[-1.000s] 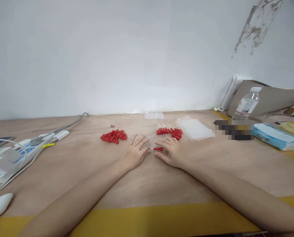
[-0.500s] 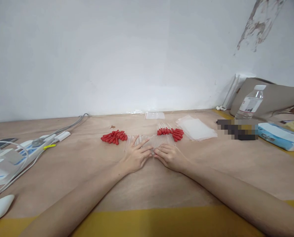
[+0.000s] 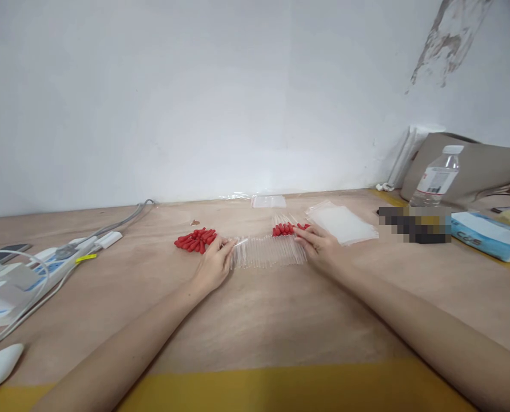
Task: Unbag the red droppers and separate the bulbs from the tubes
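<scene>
A row of slim clear tubes [image 3: 267, 253] lies side by side on the table between my two hands. My left hand [image 3: 214, 262] is at the row's left end, its fingers curled and pressed together against the outermost tubes; what is inside the pinch is hidden. Just behind it lies a pile of loose red rubber bulbs [image 3: 195, 240]. My right hand [image 3: 323, 249] reaches over the row's right end with fingers apart. Its fingertips touch or cover part of a second group of red bulbs [image 3: 283, 229], which have clear tubes pointing toward the wall.
Clear plastic bags [image 3: 343, 223] lie right of the bulbs, and a small bag [image 3: 269, 201] near the wall. A power strip [image 3: 62, 263] with cables is at left, a white mouse-like object [image 3: 0, 366] in front. Right stand a water bottle [image 3: 437, 177] and tissue pack [image 3: 490, 234].
My hands have moved apart from the middle of the row to its two ends. The tubes between them are uncovered, and my right hand now covers some red bulbs.
</scene>
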Available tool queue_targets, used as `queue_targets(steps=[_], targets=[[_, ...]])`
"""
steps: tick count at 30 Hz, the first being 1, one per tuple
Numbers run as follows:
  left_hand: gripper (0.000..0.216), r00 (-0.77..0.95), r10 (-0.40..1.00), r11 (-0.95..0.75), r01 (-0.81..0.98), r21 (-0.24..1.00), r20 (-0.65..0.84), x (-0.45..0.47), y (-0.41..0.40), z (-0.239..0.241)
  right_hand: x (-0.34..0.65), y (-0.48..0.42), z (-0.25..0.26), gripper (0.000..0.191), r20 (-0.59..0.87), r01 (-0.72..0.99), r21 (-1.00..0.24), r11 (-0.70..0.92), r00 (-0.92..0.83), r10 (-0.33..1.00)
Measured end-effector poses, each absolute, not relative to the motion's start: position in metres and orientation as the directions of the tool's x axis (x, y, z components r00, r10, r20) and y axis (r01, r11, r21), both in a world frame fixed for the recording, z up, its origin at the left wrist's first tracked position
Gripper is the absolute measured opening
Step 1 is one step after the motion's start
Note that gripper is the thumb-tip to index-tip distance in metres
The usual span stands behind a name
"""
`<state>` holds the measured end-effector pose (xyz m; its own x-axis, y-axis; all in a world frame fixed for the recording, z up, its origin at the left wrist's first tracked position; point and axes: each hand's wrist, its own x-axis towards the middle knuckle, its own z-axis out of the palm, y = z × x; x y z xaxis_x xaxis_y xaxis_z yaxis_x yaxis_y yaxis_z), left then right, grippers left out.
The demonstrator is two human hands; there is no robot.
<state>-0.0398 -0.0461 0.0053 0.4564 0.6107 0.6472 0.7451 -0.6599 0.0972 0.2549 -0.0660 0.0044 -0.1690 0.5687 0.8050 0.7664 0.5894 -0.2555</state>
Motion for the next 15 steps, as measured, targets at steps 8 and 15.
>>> queue_targets(steps=[8,15], targets=[[0.018,0.398,0.581,-0.669,0.730,0.139,0.710,-0.033,-0.039,0.006,0.302,-0.010,0.025,0.014,0.433,0.744,-0.660,0.106,0.261,0.863],[0.015,0.473,0.490,-0.758,0.646,0.089,0.732,-0.022,-0.036,0.003,0.311,0.019,0.018,0.019,0.372,0.729,-0.684,0.007,0.341,0.863]])
